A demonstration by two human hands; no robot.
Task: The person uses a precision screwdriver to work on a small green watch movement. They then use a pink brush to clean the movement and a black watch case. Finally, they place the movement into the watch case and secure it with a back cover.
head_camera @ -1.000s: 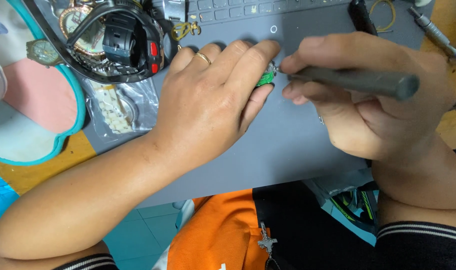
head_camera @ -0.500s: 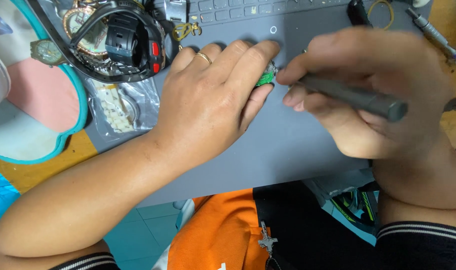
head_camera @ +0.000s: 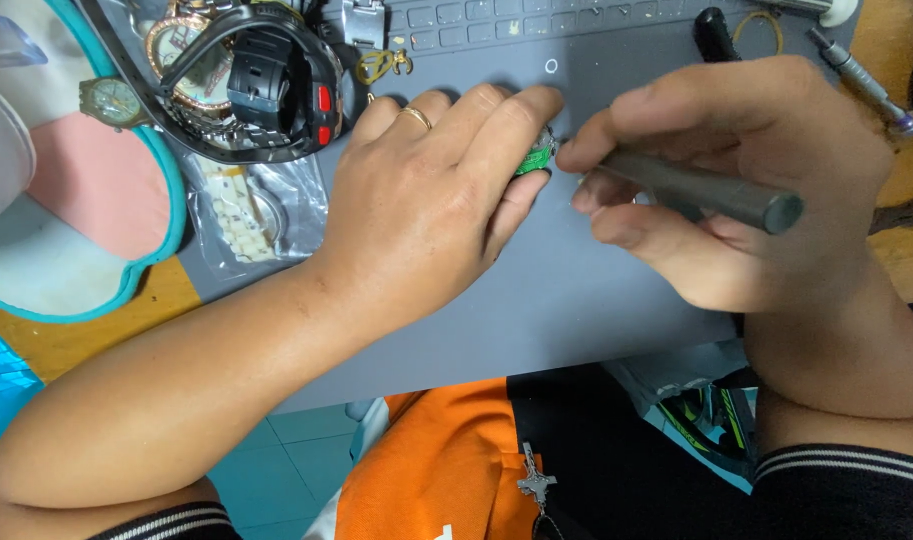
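- left hand pins a small green part on the grey mat, fingertips closed on it, mid-scene.
- right hand grips a dark screwdriver, tip at the part.
- step: working a tiny fastener; next calls for steady, light turning.
- watches lie far left.

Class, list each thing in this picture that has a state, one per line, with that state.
Left hand: pressed on small green part, pinning it.
Small green part: held on grey mat.
Right hand: gripping dark tool.
Dark tool: slanted, tip hidden at the part.
Grey mat: flat.
Clear bag: lying flat.
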